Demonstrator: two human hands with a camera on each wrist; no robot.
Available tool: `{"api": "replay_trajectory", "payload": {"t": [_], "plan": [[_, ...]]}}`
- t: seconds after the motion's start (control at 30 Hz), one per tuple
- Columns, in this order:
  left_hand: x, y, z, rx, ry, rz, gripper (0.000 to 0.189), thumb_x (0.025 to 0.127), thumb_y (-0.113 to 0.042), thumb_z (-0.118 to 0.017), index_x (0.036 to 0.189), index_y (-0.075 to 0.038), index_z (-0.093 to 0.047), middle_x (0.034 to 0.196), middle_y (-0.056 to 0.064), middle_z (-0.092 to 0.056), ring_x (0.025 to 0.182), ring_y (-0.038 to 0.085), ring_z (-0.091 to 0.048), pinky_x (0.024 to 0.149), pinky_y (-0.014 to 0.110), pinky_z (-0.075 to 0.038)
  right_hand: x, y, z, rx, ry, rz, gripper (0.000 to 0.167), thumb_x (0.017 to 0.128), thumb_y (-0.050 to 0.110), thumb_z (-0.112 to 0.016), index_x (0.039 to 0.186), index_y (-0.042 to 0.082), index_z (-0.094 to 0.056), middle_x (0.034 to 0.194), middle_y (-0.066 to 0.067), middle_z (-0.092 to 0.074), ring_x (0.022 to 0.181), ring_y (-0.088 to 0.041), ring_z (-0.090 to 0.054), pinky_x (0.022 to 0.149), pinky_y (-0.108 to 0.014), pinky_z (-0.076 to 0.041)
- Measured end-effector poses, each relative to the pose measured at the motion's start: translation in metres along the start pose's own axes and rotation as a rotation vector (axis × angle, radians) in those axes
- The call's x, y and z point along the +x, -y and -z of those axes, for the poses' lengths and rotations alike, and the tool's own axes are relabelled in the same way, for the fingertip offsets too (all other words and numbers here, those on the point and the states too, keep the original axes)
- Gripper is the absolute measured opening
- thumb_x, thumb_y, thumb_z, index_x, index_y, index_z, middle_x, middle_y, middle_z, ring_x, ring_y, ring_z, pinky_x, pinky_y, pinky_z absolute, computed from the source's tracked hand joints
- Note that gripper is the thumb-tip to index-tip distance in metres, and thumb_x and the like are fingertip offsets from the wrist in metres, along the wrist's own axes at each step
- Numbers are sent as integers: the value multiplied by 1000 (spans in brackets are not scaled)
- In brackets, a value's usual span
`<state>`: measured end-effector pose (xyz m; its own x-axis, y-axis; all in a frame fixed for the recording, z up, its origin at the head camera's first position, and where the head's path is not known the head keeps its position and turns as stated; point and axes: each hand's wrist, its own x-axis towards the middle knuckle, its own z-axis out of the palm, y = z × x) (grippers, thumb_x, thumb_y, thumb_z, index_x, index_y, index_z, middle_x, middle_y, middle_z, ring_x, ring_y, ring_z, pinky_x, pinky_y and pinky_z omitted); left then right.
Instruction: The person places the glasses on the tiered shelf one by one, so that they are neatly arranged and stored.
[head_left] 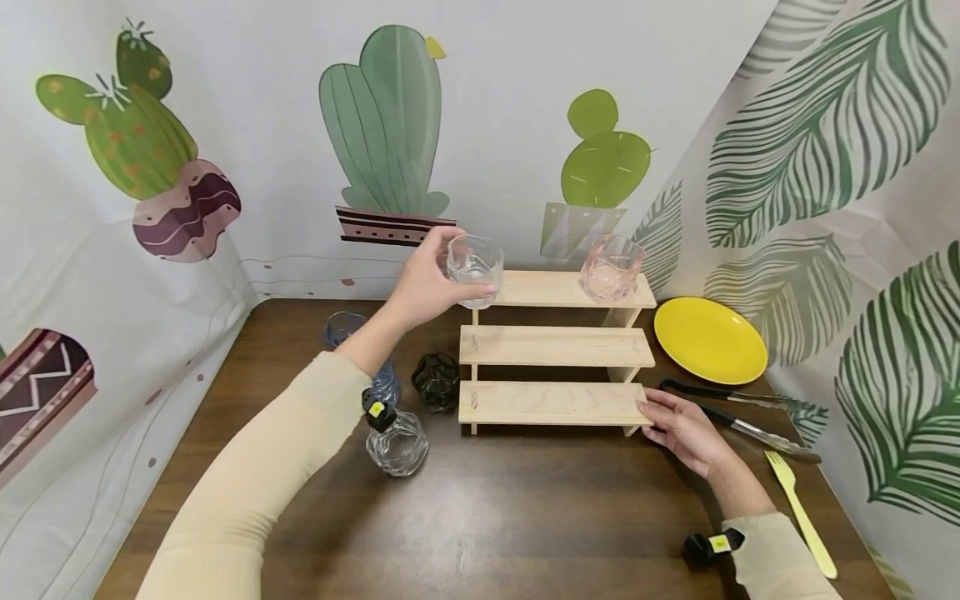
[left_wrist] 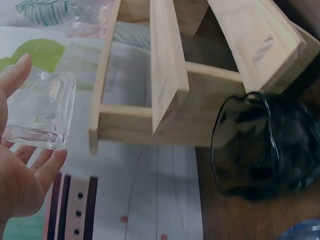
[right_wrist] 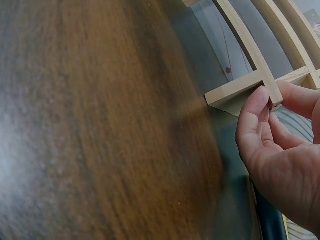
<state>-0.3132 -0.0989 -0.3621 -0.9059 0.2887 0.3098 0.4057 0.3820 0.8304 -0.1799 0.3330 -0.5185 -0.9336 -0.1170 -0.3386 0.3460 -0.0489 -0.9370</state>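
Note:
My left hand [head_left: 431,283] grips a clear glass [head_left: 480,265] by its side, at the left end of the top shelf of a three-tier wooden rack [head_left: 555,345]. In the left wrist view that glass [left_wrist: 37,107] stands out to the left of the rack's top board. A pinkish glass [head_left: 611,271] sits at the top shelf's right end. Down at the front right, my right hand [head_left: 686,433] pinches the right end of the lowest board; thumb and fingers close on its corner in the right wrist view.
Left of the rack stand a dark glass [head_left: 436,382], a clear glass [head_left: 397,444] and blue glassware [head_left: 384,383], partly behind my left arm. To the right lie a yellow plate [head_left: 710,340], black-handled tongs [head_left: 750,425] and a yellow fork [head_left: 801,512]. A printed cloth [head_left: 510,125] hangs behind.

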Motion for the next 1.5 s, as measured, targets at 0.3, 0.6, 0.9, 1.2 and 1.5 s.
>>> {"api": "replay_trajectory", "payload": {"t": [0.3, 0.6, 0.9, 1.2, 1.5], "plan": [[21, -6, -33, -27, 23, 8, 93, 74, -37, -97, 148, -16, -46, 130, 2, -60, 111, 21, -58, 88, 40, -52, 1, 0, -2, -2, 1, -1, 67, 106, 14, -62, 156, -11, -24, 113, 4, -67, 96, -10, -65, 80, -25, -57], [37, -7, -48, 48, 8, 58, 97, 72, -42, -97, 149, -17, -45, 135, 4, -58, 116, 21, -56, 91, 39, -51, 0, 1, -3, 34, 8, 4, 66, 106, 11, -61, 155, -12, -23, 111, 3, -67, 94, -10, -65, 79, -25, -57], [37, -6, -53, 47, 17, 117, 97, 78, -45, -92, 154, -17, -39, 145, 7, -52, 130, 26, -51, 102, 46, -47, 0, 2, -3, 32, 2, 4, 65, 105, 12, -63, 154, -10, -27, 112, 3, -68, 94, -10, -65, 80, -25, -58], [32, -12, -50, 19, 21, 89, 107, 79, -50, -90, 161, -18, -30, 153, 9, -46, 134, 26, -48, 106, 47, -45, -1, 1, -1, 22, -5, -9, 67, 106, 13, -62, 156, -10, -24, 112, 2, -67, 94, -11, -64, 80, -25, -57], [15, -14, -27, -81, -4, -18, 100, 83, -44, -88, 160, -17, -31, 154, 11, -45, 140, 29, -46, 106, 50, -47, -1, 0, 1, -8, -2, -5, 70, 106, 16, -63, 157, -10, -23, 114, -2, -64, 93, -11, -64, 81, -25, -57]]}}
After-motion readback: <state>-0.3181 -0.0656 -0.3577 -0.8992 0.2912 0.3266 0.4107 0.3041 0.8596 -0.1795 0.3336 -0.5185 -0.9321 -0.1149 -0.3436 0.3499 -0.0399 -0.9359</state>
